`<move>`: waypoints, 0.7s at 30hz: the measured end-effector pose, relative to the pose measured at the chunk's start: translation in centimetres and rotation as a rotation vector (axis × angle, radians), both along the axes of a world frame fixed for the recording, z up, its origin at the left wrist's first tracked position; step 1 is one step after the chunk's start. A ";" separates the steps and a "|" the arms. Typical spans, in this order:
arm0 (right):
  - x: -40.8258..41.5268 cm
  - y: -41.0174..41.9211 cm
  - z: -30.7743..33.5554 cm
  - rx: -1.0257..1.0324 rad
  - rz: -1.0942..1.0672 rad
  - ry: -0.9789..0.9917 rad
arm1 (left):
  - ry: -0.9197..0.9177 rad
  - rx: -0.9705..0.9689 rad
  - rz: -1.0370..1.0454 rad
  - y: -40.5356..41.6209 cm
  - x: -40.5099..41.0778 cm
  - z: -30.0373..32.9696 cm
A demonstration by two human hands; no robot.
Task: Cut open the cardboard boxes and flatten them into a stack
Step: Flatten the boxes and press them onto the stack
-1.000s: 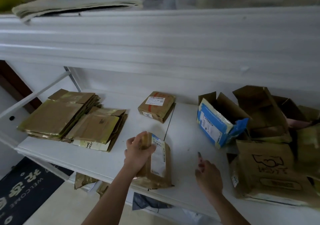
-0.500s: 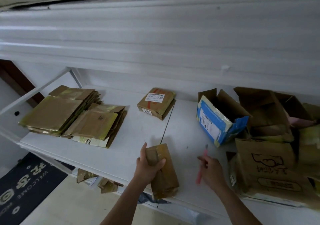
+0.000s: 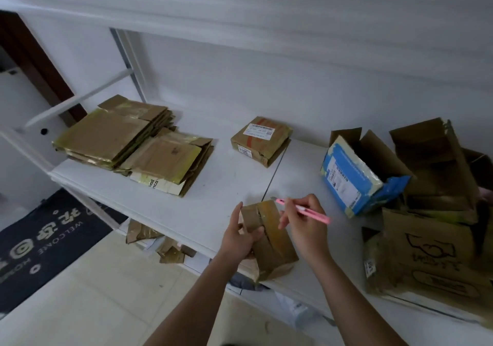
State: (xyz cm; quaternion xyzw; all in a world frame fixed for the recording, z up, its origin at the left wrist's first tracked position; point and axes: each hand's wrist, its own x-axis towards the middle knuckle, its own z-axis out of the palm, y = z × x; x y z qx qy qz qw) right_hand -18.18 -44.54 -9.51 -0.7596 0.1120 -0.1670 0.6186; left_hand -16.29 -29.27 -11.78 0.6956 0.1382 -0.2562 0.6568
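Two flattened piles wait at ten o'clock on the shelf. Your left hand curls its fingers round the small taped box at six o'clock; keep that thumb clear of the tape seam. Your right hand pinches the pink cutter, blade at the box's far end. Draw it shallow along the seam, steadily. Opened boxes crowd three o'clock.

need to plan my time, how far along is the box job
Done: a flat stack on the shelf's left. In hand: left hand grips a taped box, right hand holds the pink cutter at its top. Left: a sealed box and the opened boxes at right.
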 end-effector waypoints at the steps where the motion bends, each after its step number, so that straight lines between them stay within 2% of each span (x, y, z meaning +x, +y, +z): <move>1: 0.3 0.5 0.0 0.011 0.020 0.013 | 0.009 -0.001 0.000 0.1 0.0 0.1; 6: 1.1 1.9 -1.6 -0.003 0.120 0.051 | 0.051 -0.056 -0.006 0.4 -0.2 0.5; 12: 1.1 2.1 -2.7 -0.214 0.169 -0.012 | 0.110 -0.193 -0.013 1.7 0.2 0.9; 21: 1.4 1.8 -2.3 -0.530 0.354 -0.023 | 0.107 -0.188 -0.015 1.7 0.3 0.7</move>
